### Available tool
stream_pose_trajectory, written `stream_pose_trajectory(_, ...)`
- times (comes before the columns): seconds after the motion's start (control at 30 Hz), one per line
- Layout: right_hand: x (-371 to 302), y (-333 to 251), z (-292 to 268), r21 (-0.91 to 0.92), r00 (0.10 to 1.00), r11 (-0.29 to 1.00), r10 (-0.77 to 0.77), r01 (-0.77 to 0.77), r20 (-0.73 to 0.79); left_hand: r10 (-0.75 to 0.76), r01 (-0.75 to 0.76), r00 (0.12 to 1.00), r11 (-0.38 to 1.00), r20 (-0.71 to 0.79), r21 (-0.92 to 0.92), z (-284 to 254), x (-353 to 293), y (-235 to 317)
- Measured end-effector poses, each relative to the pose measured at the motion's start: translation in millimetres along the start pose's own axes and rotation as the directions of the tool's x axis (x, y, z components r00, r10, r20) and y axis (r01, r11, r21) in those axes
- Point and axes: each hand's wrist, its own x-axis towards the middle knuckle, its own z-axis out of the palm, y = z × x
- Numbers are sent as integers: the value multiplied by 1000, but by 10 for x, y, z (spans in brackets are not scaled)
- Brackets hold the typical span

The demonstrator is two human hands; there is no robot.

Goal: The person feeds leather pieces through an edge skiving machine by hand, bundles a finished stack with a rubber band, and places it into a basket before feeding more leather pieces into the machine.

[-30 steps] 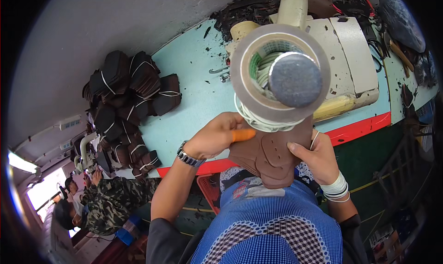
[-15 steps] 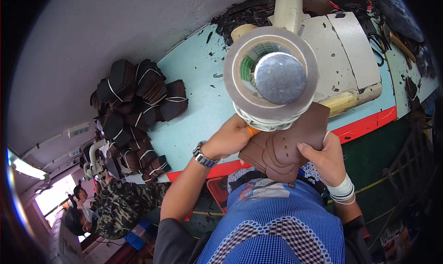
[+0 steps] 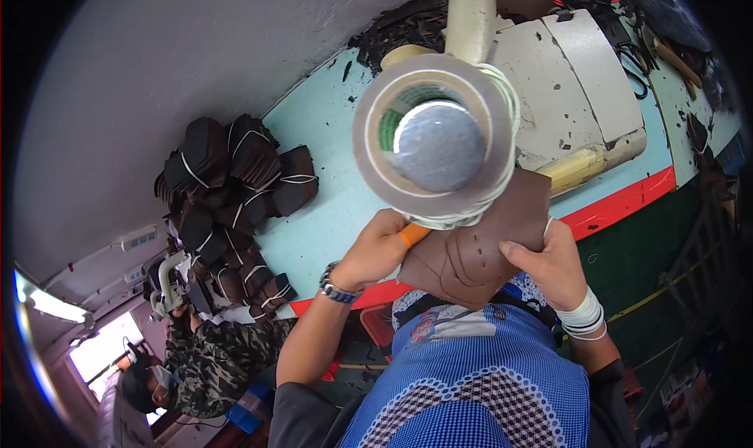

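Note:
A stack of flat brown leather-like pieces with small slits is held in front of my body, below the tape roll. My right hand grips its right side, thumb on top. My left hand is closed at its left edge; an orange band or sleeve shows at its forefinger, and the fingertips are partly hidden. White elastic bands ring my right wrist. The big tape roll sits on top of the pale machine, with more white bands looped round it, covering part of the view.
Bundles of dark brown pieces, tied with white bands, pile at the left of the pale blue table. Scissors and dark scraps lie farther back. A person in camouflage works at the left.
The stack's fanned lower edges have drawn closer together and it tilts differently. Both hands keep their hold. The whole view has shifted slightly, with the tape roll now lower and farther left.

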Motion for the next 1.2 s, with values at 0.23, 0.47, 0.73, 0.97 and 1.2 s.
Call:
stream_pose_trajectory(0.23, -37, -4, -17, 22, 998, 998, 53, -52, -32, 149, -148, 989, 987, -11, 62, 82, 15, -37)
stream_pose_trajectory(0.47, -12, 22, -33, 40, 999, 998, -44, 44, -12, -102, 138, 978, 972, 182, -193, -6, -5, 76)
stream_pose_trajectory(0.73, -62, 16, -28, 34, 977, 985, -162, 168, -140, 149, -149, 989, 989, 17, 8, 72, 30, 52)
stream_pose_trajectory(0.97, -83, 14, -47, 39, 979, 986, -159, 165, -131, -183, 200, 974, 971, 133, -132, 21, -12, -6)
stream_pose_trajectory(1.2, -98, 33, -19, -7, 977, 990, -141, 142, -158, -76, 102, 994, 900, 79, -424, 31, -2, -36)
